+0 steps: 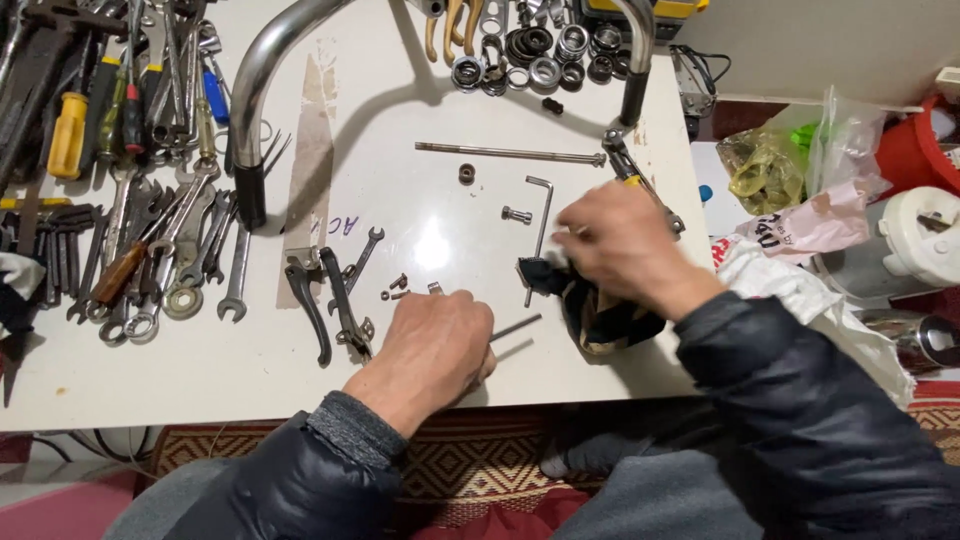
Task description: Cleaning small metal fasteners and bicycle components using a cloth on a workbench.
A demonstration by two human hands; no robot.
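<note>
In the lower middle of the frame my left hand (435, 345) lies knuckles-up on the white table (420, 120), fingers curled down over one end of a thin metal rod (516, 327) whose free end pokes out to the right; the hand covers the grip itself, so I read it as closed on the rod but cannot see the fingertips. Right of centre, my right hand (622, 242) is bunched around a dark rag (590, 312) that spills out beneath the palm toward the table edge, the fingers closed on the cloth. Just left of that hand stands an L-shaped hex key (543, 225), its lower end touching or tucked into the rag, with a short bolt (516, 214) beside it. Above them lies a long threaded rod (510, 153), running level across the centre, and a small dark nut (466, 173) under its left part. A chrome curved handlebar (262, 70) arches over the upper part of the frame. Left of my left hand sit black brake levers (330, 300) and a few tiny screws (397, 287). The far left is crowded with wrenches and screwdrivers (130, 200), and a cluster of bearing rings (540, 50) sits at the top centre.
</note>
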